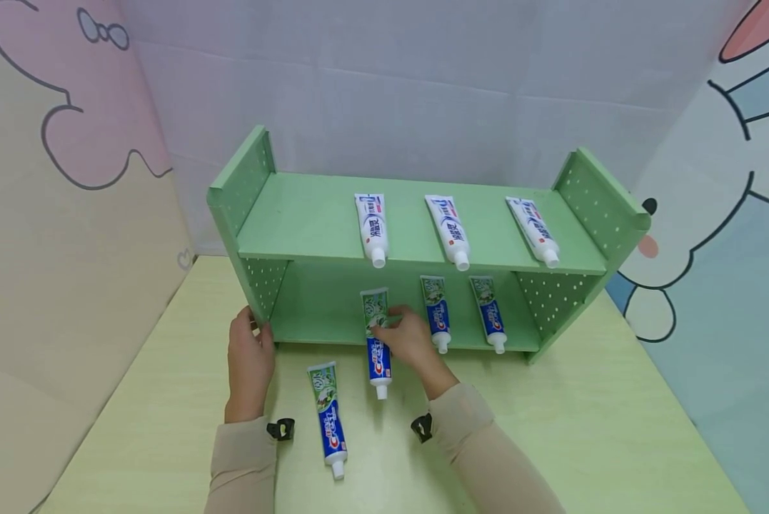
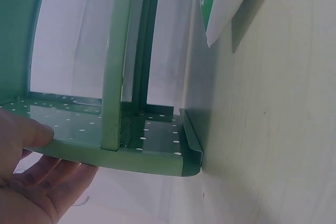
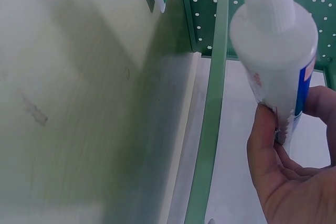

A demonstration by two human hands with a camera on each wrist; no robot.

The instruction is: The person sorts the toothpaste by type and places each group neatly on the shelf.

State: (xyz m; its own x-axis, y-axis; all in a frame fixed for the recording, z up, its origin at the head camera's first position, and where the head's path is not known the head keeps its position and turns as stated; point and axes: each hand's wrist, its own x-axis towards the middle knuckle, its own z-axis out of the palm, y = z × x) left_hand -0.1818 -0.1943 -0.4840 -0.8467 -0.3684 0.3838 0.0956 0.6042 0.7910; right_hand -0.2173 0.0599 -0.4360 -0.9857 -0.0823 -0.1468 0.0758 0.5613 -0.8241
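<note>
My right hand (image 1: pixel 413 335) pinches a blue and green toothpaste tube (image 1: pixel 379 357) between thumb and fingers, at the front of the green shelf's lower level. In the right wrist view the white cap end of that tube (image 3: pixel 270 40) faces the camera. My left hand (image 1: pixel 250 357) grips the front edge of the left side panel of the green shelf (image 1: pixel 307 214). Seen from the left wrist, the thumb lies on one face of the panel (image 2: pixel 142 162) and the fingers on the other. A second blue and green tube (image 1: pixel 329 417) lies on the table between my forearms.
Two blue and green tubes, a left one (image 1: pixel 437 314) and a right one (image 1: pixel 489 314), lie on the lower level. Above them, three white tubes (image 1: pixel 373 228) lie spaced along the top level, caps over its front edge. The pale table (image 1: pixel 615 428) extends around the shelf.
</note>
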